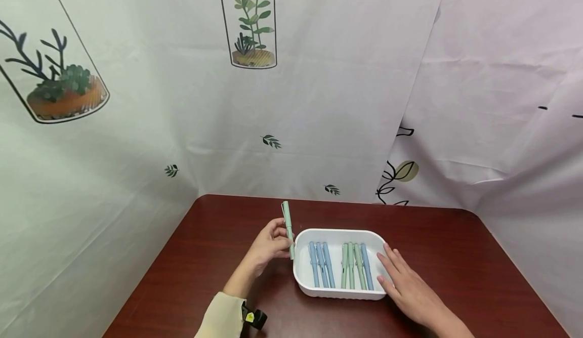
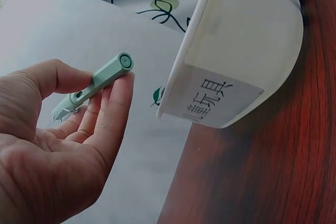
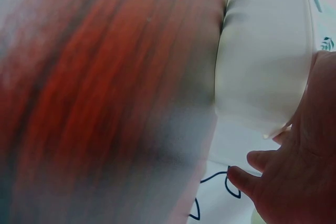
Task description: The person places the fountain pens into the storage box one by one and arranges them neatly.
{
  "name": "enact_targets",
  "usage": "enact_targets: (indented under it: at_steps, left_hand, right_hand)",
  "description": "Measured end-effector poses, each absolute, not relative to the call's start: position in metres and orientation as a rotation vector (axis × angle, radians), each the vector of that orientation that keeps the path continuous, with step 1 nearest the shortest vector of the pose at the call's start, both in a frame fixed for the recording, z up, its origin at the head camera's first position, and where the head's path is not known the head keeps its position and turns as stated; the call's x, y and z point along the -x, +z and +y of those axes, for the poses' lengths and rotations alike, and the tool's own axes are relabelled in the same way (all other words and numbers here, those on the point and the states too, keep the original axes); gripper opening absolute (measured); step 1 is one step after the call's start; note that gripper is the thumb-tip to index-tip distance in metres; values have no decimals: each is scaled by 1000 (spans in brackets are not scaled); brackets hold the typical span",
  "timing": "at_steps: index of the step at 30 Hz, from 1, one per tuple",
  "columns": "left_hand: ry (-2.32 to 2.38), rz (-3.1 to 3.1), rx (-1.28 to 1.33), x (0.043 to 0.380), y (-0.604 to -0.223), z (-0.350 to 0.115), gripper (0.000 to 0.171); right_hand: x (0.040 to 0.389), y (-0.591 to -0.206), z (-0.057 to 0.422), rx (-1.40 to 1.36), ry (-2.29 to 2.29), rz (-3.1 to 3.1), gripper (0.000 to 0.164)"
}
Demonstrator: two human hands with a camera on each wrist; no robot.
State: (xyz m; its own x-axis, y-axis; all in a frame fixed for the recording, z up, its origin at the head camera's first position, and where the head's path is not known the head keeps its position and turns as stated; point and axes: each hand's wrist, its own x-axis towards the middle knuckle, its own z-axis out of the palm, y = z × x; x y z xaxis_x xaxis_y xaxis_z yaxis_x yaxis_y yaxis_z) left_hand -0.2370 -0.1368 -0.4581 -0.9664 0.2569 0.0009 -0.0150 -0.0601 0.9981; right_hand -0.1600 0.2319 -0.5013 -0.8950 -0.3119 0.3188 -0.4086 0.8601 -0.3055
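My left hand (image 1: 267, 246) pinches a pale green pen (image 1: 287, 215) just off the left side of a white plastic bin (image 1: 339, 294). In the left wrist view the pen (image 2: 107, 75) lies between thumb and fingers, one hexagonal end facing the camera and its clip near the palm. Inside the bin, three blue pens (image 1: 322, 264) lie side by side on the left. Three green pens (image 1: 351, 266) and one blue pen (image 1: 367, 267) lie at the right. My right hand (image 1: 412, 288) rests at the bin's right rim with fingers extended, holding no pen.
The bin stands on a dark red wood-grain table (image 1: 196, 262). A printed label (image 2: 210, 95) marks the bin's left end wall. Behind the table hangs a white cloth (image 1: 319, 125) with plant drawings. A black strap device (image 1: 255, 318) sits on the left wrist.
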Motion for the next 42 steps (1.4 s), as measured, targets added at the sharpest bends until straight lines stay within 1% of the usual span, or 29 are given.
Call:
enact_targets:
  at_steps: [8,16,30,42]
  left_hand:
    - [2123,2019,-289,236,-457,-129,63]
    - [2083,2062,-308,230,-455,-118,59]
    - [2051,2085,-354,226,-457,-97,62]
    - [2003,2095,-341,222,-456,-81,61]
  right_hand:
    - [160,-500,232,-548,536,-2783,56]
    - [159,-500,232,-548,536,-2789,56]
    - [160,-499,232,-550,540,-2801,56]
    - [160,-498,232,-536,530,-2825,58]
